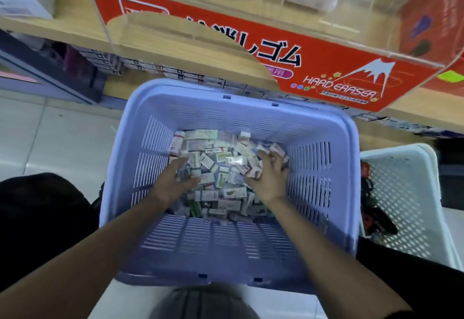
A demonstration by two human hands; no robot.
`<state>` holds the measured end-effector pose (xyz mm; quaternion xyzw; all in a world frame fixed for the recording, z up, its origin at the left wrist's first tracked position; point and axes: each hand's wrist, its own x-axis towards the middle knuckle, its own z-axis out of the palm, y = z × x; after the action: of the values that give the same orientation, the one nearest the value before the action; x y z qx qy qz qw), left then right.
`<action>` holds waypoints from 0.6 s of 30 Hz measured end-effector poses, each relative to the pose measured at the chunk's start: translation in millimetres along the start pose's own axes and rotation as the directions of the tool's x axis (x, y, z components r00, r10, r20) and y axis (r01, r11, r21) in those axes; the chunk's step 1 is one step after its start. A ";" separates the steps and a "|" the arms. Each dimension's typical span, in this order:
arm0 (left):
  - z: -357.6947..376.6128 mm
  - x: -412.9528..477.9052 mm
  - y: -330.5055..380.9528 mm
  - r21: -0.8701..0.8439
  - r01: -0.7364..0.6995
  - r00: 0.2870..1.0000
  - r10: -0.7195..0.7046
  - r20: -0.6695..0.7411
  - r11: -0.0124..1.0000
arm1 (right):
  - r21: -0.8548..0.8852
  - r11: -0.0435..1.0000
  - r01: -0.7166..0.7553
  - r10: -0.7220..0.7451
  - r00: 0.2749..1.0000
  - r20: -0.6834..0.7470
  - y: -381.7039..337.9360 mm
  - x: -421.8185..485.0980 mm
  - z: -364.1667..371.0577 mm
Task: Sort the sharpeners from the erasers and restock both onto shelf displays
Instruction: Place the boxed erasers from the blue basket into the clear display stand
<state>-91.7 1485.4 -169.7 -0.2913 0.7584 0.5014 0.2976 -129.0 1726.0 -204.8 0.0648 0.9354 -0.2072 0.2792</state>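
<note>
1. Head view: one red cardboard "HARD ERASER" display box on the pale wooden shelf is overhanging one lavender slotted plastic basket. One white perforated plastic basket is sitting just beside it on the right.
2. The small wrapped eraser packets are lying heaped on the lavender basket's floor, too many and too blurred to count.
3. The left hand is lying with its fingers buried among them, so its grip cannot be told. The right hand is curling round a few packets.

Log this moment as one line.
phase: sorting pick | left hand: fingers among small packs | right hand: grips small packs | holder: purple basket
</note>
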 end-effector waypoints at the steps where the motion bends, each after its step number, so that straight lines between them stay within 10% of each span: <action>1: 3.2 -1.0 -0.5 -0.007 -0.007 0.999 0.008 0.032 1.000 | 0.029 0.999 0.015 -0.014 1.000 -0.010 4.2 -3.8 3.0; 18: -4.0 1.0 -33.3 -0.147 0.082 0.997 -0.080 0.024 0.986 | 0.268 0.960 -0.082 0.065 0.995 0.070 15.0 7.4 10.9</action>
<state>-68.3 1470.6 -188.7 -0.3387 0.7040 0.5462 0.3022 -126.2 1735.0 -222.4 0.1307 0.8864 -0.3244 0.3034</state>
